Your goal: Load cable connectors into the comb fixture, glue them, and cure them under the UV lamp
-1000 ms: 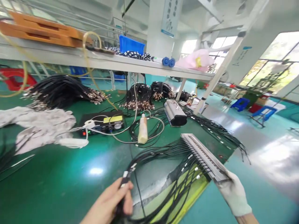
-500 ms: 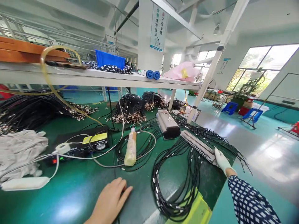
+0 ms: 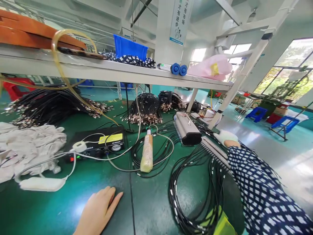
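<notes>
On the green table [image 3: 151,209]: black rectangular box [image 3: 97,150] at left; pale yellow plastic bottle [image 3: 147,156] to its right; slotted grey metal strip [image 3: 214,150] farther right, black cable loop [image 3: 174,192] before it; behind, blue plastic bin [image 3: 130,47] on white shelf [image 3: 110,72]

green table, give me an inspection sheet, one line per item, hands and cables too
Surface: green table, glossy
Job's things: metal strip lying flat, loop of black cables running from it; silver block beside it
Clutter: white gloves heaped at left; black box with red and green lights lit
Grips: left hand bare, holding nothing; right hand gloved, just beyond the strip, hold unclear
Cables: thick black bundles along the back; knots or damage too small to tell
Surroundings: shelf bearing blue bin and pink bag
</notes>
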`<state>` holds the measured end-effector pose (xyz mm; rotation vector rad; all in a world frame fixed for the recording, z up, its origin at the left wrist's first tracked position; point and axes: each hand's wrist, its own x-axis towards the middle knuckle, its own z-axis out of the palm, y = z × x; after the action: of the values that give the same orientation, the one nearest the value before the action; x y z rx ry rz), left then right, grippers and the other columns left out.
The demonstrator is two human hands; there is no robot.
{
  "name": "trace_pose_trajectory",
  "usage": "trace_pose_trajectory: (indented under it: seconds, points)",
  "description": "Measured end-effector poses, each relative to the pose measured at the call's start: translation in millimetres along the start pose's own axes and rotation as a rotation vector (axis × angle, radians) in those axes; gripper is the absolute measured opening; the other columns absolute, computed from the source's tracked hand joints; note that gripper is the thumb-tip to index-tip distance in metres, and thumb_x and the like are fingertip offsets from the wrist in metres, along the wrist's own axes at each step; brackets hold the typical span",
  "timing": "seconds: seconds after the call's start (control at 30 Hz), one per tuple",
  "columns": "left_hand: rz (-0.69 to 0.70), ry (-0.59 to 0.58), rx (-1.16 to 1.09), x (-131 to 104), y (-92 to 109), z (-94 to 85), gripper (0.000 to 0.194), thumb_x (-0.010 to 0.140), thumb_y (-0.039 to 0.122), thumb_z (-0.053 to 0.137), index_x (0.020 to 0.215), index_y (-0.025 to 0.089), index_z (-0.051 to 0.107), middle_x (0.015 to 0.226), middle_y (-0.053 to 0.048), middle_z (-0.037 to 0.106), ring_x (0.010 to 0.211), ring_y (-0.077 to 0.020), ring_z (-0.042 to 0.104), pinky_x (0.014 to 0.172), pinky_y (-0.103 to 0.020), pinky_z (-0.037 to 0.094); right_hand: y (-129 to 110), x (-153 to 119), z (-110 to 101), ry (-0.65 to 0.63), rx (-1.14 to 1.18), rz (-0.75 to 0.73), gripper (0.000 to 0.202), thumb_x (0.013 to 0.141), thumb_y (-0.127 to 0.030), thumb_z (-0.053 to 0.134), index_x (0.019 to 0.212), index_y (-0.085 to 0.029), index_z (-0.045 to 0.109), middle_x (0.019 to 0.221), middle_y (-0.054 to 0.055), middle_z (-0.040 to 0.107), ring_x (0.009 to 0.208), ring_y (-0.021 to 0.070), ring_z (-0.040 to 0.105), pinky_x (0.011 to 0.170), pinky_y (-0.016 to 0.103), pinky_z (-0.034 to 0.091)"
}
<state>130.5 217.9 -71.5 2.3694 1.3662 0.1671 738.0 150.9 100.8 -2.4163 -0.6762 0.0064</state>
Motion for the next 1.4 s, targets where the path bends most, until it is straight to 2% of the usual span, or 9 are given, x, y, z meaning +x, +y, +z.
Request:
trace_pose_trajectory:
  seconds: [0.17,0.23,0.33,0.47,0.6,0.77,0.87,1.2,1.4]
  points:
    - [-0.023,-0.013,-0.016,-3,-2,0.5,0.066,0.094,0.068,0.019,0.077,0.016,0.056,0.088,-0.009,0.056,0.086,-0.0247,0.052,0.082,-0.039,0.033,-116,24,112,-0.139,0.093,-0.102,0.083,0.074,-0.06,0.071,0.143,-0.018,0.052,0.132,0.017,0.059,0.124,0.0357,0.055,0.108,0.047,0.039]
    - [-0.03,-0.017,-0.032,-2,-1,0.8,0.066,0.094,0.067,0.019,0.077,0.015,0.056,0.088,-0.01,0.056,0.086,-0.0246,0.053,0.082,-0.039,0.033,-133,21,140,-0.112,0.148,-0.057,0.081,0.077,-0.054,0.07,0.144,-0.015,0.05,0.135,0.019,0.055,0.124,0.0363,0.054,0.109,0.052,0.038]
    - [-0.039,-0.008,-0.048,0,0,1.6,0.064,0.095,0.065,0.02,0.077,0.015,0.055,0.086,-0.009,0.056,0.084,-0.0239,0.053,0.081,-0.038,0.033,-134,17,152,-0.027,0.27,-0.044,0.066,0.081,-0.043,0.067,0.137,-0.011,0.054,0.13,0.019,0.058,0.118,0.0306,0.058,0.106,0.05,0.043]
    - [-0.028,-0.003,-0.04,2,0,0.0,0.06,0.096,0.061,0.02,0.075,0.015,0.053,0.083,-0.008,0.055,0.081,-0.0224,0.051,0.079,-0.037,0.032,-120,13,131,0.104,0.473,-0.104,0.051,0.087,-0.035,0.057,0.131,-0.008,0.056,0.125,0.016,0.061,0.11,0.021,0.062,0.1,0.035,0.049]
    - [-0.003,-0.009,-0.013,1,-1,-3.8,0.058,0.096,0.058,0.018,0.075,0.015,0.051,0.081,-0.008,0.054,0.078,-0.021,0.049,0.078,-0.036,0.031,-95,14,78,0.22,0.595,-0.117,0.055,0.089,-0.029,0.051,0.136,-0.002,0.051,0.132,0.017,0.057,0.115,0.0156,0.059,0.101,0.022,0.047]
    - [-0.008,-0.008,0.013,0,-3,-3.8,0.06,0.092,0.063,0.018,0.071,0.015,0.048,0.077,-0.007,0.052,0.074,-0.0192,0.048,0.075,-0.035,0.03,-34,8,-6,0.094,0.533,-0.064,0.051,0.071,-0.028,0.074,0.118,-0.006,0.068,0.11,0.013,0.068,0.083,0.0151,0.062,0.076,0.023,0.053]
    - [-0.012,-0.002,0.004,1,-4,-2.7,0.063,0.089,0.067,0.018,0.068,0.015,0.047,0.074,-0.006,0.052,0.071,-0.0176,0.048,0.073,-0.034,0.03,3,-2,-34,0.033,0.446,0.0,0.047,0.062,-0.025,0.081,0.105,-0.007,0.074,0.097,0.011,0.07,0.071,0.0132,0.056,0.066,0.024,0.05]
    - [-0.047,0.015,0.03,2,2,-8.9,0.066,0.085,0.07,0.016,0.064,0.016,0.048,0.07,-0.006,0.052,0.065,-0.0164,0.049,0.068,-0.032,0.033,71,19,-25,0.039,0.271,0.099,0.041,0.075,-0.022,0.075,0.114,-0.008,0.073,0.1,0.011,0.07,0.078,0.0128,0.058,0.081,0.024,0.048]
    - [-0.015,0.057,0.02,0,-1,-7.5,0.063,0.086,0.069,0.021,0.062,0.016,0.047,0.068,-0.006,0.051,0.063,-0.016,0.049,0.067,-0.032,0.034,78,18,-26,0.016,0.102,0.038,0.05,0.078,-0.029,0.07,0.124,-0.008,0.067,0.105,0.013,0.069,0.089,0.0191,0.062,0.089,0.03,0.049]
